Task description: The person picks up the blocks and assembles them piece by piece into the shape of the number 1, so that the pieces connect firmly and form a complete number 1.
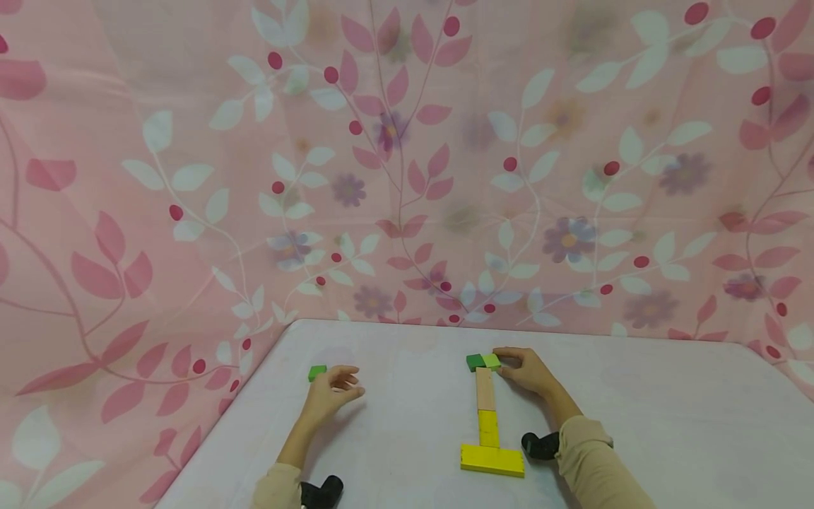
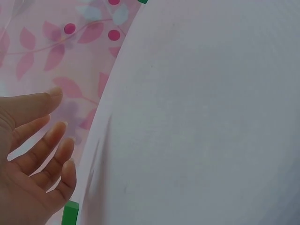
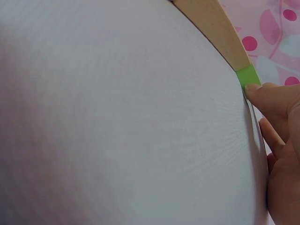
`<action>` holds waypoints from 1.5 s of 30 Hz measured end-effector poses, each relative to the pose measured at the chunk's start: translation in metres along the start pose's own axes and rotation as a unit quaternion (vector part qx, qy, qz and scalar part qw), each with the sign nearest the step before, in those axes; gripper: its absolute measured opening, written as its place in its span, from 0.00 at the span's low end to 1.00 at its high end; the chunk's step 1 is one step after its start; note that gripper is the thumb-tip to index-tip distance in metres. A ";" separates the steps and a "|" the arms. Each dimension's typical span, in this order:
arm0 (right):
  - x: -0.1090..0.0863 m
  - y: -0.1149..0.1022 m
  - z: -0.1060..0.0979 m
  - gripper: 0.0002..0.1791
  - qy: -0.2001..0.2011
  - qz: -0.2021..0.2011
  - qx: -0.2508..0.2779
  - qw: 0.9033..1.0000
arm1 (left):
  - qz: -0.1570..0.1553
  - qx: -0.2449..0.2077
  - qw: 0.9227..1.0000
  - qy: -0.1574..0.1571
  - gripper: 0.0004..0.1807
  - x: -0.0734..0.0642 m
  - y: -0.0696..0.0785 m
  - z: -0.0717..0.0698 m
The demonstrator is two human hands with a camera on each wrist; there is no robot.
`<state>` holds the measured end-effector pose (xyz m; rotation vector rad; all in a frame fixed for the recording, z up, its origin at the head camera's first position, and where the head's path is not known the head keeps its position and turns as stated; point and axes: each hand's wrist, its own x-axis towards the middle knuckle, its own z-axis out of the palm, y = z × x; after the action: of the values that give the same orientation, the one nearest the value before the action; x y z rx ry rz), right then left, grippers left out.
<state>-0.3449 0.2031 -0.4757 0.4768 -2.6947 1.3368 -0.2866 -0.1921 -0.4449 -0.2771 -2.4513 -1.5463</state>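
My right hand [image 1: 531,373] is at the far end of a row of blocks, thumb and forefinger pinching a light green block [image 1: 492,361]. In the right wrist view, the thumb tip presses on that light green block [image 3: 248,77] next to a plain wooden block [image 3: 213,28]. A dark green block [image 1: 475,363] touches its left side. Below them run the wooden block [image 1: 485,389], a yellow block [image 1: 488,428] and a wide yellow block [image 1: 492,461] laid crosswise. My left hand [image 1: 328,396] hovers with loosely bent fingers, holding nothing, beside a lone green block [image 1: 316,372].
All the blocks lie on a white-covered table [image 1: 407,396]. A pink curtain [image 1: 407,177] with leaves and flowers hangs behind the table's far edge and along its left side. Black devices [image 1: 540,446] are strapped at both wrists.
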 end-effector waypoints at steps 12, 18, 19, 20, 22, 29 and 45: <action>0.000 -0.001 -0.001 0.22 0.001 -0.003 0.012 1.000 | 0.002 0.045 0.998 0.044 0.18 0.005 -0.013 -0.014; 0.000 -0.001 -0.002 0.21 0.000 -0.018 0.010 1.000 | 0.018 0.052 0.996 0.071 0.16 0.008 -0.021 -0.019; 0.000 -0.001 -0.002 0.22 0.000 -0.015 0.013 1.000 | 0.019 0.052 0.996 0.075 0.16 0.009 -0.023 -0.019; 0.000 -0.001 -0.002 0.22 -0.001 -0.012 0.015 1.000 | 0.016 0.053 0.995 0.079 0.16 0.010 -0.024 -0.020; -0.001 -0.001 -0.001 0.22 -0.002 -0.006 0.016 1.000 | 0.011 0.056 0.995 0.088 0.15 0.011 -0.026 -0.022; 0.000 0.001 -0.001 0.22 -0.001 -0.005 0.016 1.000 | -0.021 0.082 0.990 0.113 0.17 0.012 -0.026 -0.028; 0.000 0.000 0.000 0.22 0.000 0.003 0.018 1.000 | -0.062 0.204 0.973 0.095 0.27 0.012 -0.040 -0.037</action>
<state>-0.3450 0.2031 -0.4760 0.4710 -2.6776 1.3901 -0.3058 -0.2423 -0.4607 0.0933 -2.5917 -1.0153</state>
